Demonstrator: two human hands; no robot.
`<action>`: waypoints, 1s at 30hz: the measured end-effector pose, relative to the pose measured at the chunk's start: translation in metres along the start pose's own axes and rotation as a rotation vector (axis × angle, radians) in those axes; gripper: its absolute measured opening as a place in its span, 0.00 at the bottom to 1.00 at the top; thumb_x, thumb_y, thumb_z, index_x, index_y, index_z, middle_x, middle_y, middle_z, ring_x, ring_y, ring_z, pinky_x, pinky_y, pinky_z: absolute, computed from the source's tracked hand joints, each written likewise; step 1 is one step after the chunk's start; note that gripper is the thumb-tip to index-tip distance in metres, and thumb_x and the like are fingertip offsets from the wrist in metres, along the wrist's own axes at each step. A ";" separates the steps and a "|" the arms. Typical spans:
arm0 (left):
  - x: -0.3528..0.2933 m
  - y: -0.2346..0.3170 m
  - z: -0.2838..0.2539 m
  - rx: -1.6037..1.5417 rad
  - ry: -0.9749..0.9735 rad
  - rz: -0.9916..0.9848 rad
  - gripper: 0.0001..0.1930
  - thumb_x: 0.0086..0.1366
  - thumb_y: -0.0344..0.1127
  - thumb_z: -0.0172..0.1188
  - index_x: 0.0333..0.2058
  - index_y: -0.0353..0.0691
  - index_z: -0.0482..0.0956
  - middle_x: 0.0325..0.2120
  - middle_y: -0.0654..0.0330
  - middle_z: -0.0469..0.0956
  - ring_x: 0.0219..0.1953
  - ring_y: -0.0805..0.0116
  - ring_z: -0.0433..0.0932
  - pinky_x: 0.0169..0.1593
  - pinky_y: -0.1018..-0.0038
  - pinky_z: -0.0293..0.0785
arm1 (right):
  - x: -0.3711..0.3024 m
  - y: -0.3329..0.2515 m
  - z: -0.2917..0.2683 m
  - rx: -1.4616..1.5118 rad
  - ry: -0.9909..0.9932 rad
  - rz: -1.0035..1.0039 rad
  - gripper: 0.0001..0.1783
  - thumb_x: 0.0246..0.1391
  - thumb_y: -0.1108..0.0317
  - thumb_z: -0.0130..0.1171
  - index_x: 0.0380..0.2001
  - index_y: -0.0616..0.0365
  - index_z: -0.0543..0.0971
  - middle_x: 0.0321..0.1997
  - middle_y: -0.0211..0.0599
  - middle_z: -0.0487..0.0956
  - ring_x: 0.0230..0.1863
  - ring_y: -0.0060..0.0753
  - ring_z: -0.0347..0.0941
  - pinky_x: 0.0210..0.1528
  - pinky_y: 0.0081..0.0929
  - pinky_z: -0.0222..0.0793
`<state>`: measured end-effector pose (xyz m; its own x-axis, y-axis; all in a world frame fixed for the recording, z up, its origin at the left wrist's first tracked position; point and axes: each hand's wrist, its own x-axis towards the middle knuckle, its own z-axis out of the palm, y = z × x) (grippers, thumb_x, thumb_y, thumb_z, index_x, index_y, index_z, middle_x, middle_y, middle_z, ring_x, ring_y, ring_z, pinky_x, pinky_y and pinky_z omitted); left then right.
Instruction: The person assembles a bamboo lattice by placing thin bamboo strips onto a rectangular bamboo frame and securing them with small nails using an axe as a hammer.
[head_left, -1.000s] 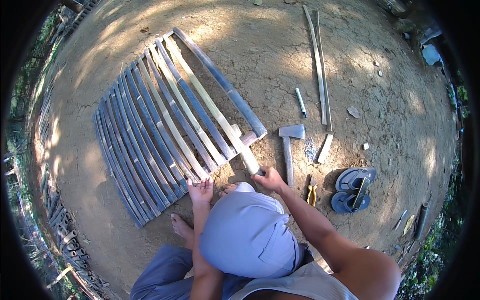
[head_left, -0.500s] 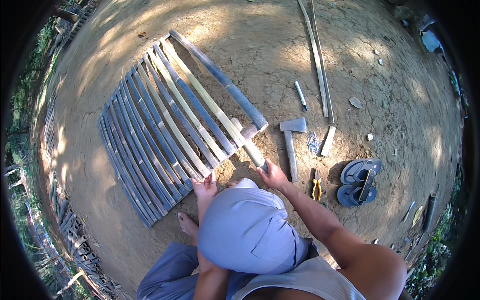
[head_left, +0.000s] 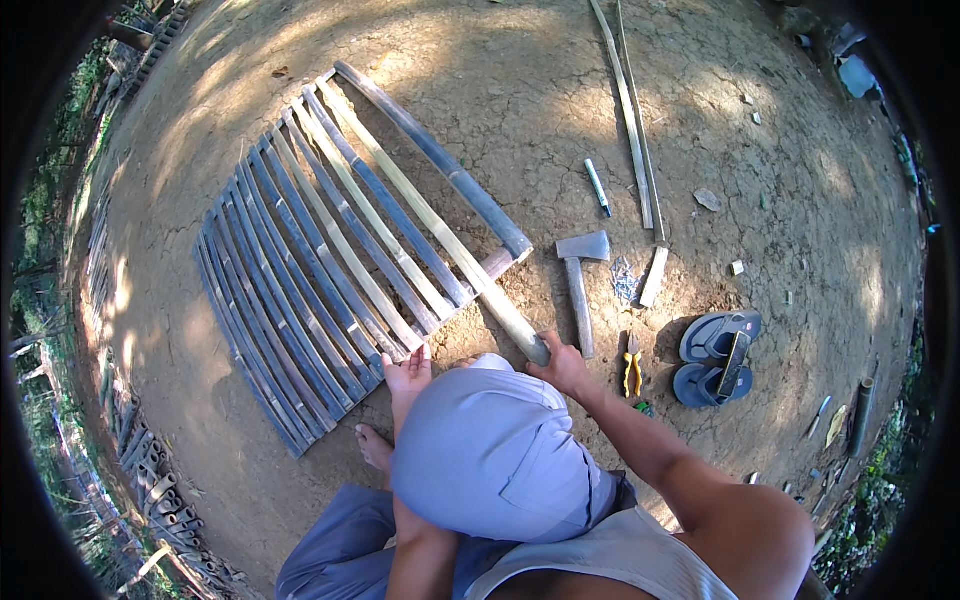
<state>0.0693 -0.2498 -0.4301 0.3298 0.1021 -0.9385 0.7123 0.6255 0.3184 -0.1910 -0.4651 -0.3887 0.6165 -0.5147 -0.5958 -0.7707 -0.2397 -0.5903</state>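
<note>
A slatted bamboo panel (head_left: 330, 240) lies on the ground, its dark and pale strips side by side across bamboo crosspieces. At its near edge my left hand (head_left: 408, 374) grips the strip ends, fingers partly hidden underneath. My right hand (head_left: 562, 366) is closed round the near end of a thick round wooden stick (head_left: 518, 326). The stick's far end is over the panel's right edge, beside the last pale strip; I cannot tell whether they touch. Right of the stick lies a hatchet (head_left: 580, 290) with a wooden handle.
Nails (head_left: 626, 281) lie in a small pile beside pliers (head_left: 632, 368) with yellow handles. A marker (head_left: 598, 188) and long thin strips (head_left: 632, 130) are farther off. Flip-flops (head_left: 715, 340) with a dark phone-like object (head_left: 735, 362) on them sit at right. Bamboo pieces (head_left: 165, 500) line the left edge.
My right hand has drawn the stick back toward me and to the right, so its far end no longer reaches as far over the panel. My left hand stays at the panel's edge.
</note>
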 end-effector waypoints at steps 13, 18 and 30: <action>0.007 0.002 -0.003 0.021 0.008 -0.068 0.42 0.72 0.66 0.54 0.56 0.21 0.67 0.49 0.46 0.73 0.52 0.54 0.76 0.62 0.59 0.78 | -0.020 0.001 -0.004 -0.158 0.275 -0.109 0.40 0.56 0.54 0.67 0.67 0.63 0.67 0.55 0.52 0.74 0.56 0.57 0.75 0.56 0.48 0.76; 0.045 0.014 -0.023 -0.019 -0.080 -0.179 0.42 0.72 0.65 0.55 0.57 0.22 0.67 0.49 0.46 0.74 0.52 0.53 0.77 0.62 0.58 0.79 | -0.018 -0.007 -0.008 -0.235 0.224 -0.141 0.43 0.60 0.53 0.65 0.71 0.68 0.63 0.57 0.52 0.72 0.62 0.52 0.70 0.62 0.43 0.71; 0.060 0.073 -0.067 0.025 -0.311 -0.573 0.40 0.69 0.52 0.61 0.69 0.31 0.59 0.60 0.47 0.73 0.61 0.49 0.74 0.67 0.53 0.74 | 0.131 0.069 -0.158 -0.178 1.077 0.183 0.28 0.60 0.59 0.66 0.62 0.52 0.76 0.63 0.50 0.73 0.63 0.56 0.68 0.64 0.51 0.67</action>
<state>0.0992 -0.1458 -0.4718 0.0551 -0.4734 -0.8792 0.8415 0.4959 -0.2143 -0.1891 -0.6792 -0.4216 0.0949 -0.9808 0.1705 -0.9015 -0.1573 -0.4031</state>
